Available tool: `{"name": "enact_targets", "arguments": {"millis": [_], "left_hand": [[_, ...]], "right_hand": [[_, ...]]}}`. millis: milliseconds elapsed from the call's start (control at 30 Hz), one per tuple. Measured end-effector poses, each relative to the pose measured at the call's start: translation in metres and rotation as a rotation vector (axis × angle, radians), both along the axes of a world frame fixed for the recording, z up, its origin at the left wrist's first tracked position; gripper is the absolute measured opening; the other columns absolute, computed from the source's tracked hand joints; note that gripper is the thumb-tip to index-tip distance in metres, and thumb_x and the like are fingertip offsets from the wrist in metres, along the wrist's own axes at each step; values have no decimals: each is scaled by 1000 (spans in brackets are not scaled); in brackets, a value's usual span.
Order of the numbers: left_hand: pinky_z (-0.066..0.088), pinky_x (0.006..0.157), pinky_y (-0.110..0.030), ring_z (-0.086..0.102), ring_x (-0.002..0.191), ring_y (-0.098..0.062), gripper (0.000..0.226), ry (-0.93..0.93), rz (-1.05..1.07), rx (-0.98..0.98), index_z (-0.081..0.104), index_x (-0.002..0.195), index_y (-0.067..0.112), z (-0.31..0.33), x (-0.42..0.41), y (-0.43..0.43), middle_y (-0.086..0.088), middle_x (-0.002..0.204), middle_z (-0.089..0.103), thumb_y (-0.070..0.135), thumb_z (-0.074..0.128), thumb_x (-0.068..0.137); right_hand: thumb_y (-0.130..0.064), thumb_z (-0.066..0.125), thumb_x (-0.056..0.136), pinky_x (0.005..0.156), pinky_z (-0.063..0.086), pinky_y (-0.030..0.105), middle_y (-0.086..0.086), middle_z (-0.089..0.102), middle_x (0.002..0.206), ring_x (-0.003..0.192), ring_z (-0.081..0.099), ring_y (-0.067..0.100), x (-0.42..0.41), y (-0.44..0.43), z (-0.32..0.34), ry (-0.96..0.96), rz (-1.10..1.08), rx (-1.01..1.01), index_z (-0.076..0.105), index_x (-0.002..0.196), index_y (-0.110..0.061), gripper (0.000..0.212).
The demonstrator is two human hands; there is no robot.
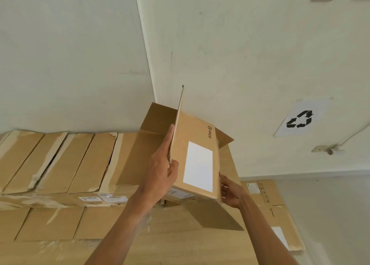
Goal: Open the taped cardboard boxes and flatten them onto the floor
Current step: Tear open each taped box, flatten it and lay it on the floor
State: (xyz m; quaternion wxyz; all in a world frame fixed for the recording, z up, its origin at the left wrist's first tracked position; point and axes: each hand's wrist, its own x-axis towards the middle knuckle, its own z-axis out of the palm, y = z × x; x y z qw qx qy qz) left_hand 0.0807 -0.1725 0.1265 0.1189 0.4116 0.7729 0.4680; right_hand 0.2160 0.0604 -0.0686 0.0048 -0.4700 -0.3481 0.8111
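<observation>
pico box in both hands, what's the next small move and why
Probably squeeze the PICO box flat between the left hand and right hand. Its end flaps already hang open, the hands grip opposite edges, and a flattened box lies on the floor at right, where this one could go next.

Tan cardboard box (195, 144) with white label (198, 165), black recycling symbol on white sign (300, 119), pale cream wall (250, 54)

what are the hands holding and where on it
An opened PICO cardboard box: the left hand grips its left edge, the right hand holds its lower right edge.
</observation>
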Motion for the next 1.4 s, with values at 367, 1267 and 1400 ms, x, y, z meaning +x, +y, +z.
{"name": "enact_targets", "arguments": {"millis": [367, 1267, 1400], "left_hand": [[45, 51, -14, 58, 72, -26, 92, 206, -70, -95, -2, 159, 43, -8, 0, 9, 10, 162, 32, -2, 51, 98], [48, 105, -22, 52, 129, -8, 85, 37, -146, -168, -4, 160, 35, -122, -7, 34, 12, 169, 2, -2, 44, 99], [54, 99, -35, 59, 122, -22, 85, -121, 20, -126, 9, 162, 27, -150, -8, 35, -9, 160, 36, -11, 44, 95]], "right_hand": [[-17, 59, 101, 76, 62, 44, 9, 75, 110, 96, 75, 28, 37, 27, 125, 105, 14, 622, 61, 129, -14, 28], [-11, 45, 95, 78, 58, 44, 1, 72, 91, 81, 68, 23, -18, 27, 113, -250, 431, 1261, 64, 118, -22, 31], [-9, 38, 100, 81, 53, 45, 8, 69, 95, 85, 65, 32, -25, 25, 69, -299, 270, 1239, 55, 132, -19, 38]]}}
